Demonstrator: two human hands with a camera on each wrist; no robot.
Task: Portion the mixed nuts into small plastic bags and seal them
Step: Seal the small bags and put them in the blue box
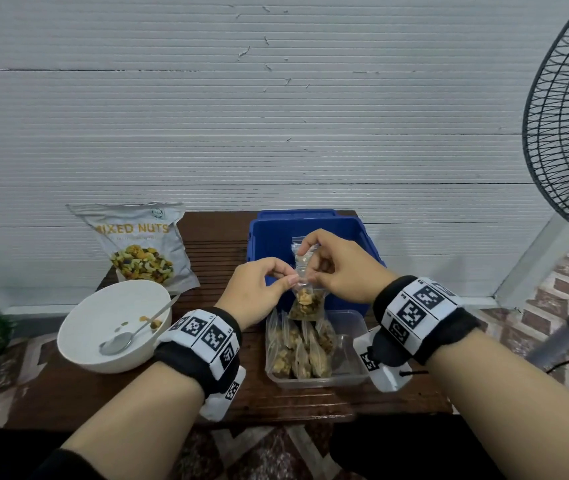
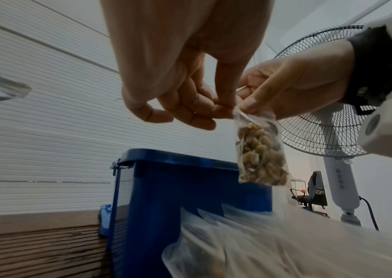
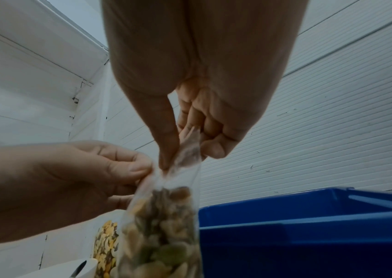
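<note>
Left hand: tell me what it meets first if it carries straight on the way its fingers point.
The left hand points toward the right hand; the small bag of nuts it pinches comes first.

Two hands (image 1: pixel 255 289) (image 1: pixel 340 268) share one small bag of nuts (image 1: pixel 305 304) above one clear tray (image 1: pixel 349 377); left of it, one white bowl (image 1: pixel 103 327), one spoon (image 1: pixel 120 341), one mixed-nuts pouch (image 1: pixel 137 244); behind it, one blue bin (image 1: pixel 269 237).

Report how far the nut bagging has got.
Done: several filled small bags stand in the clear tray. In hand: the left hand and right hand pinch the top of one more filled bag, held above the tray, apparently pressing its seal. Left: only a few nuts lie in the white bowl beside the spoon; what the mixed nuts pouch still holds cannot be seen.
</note>
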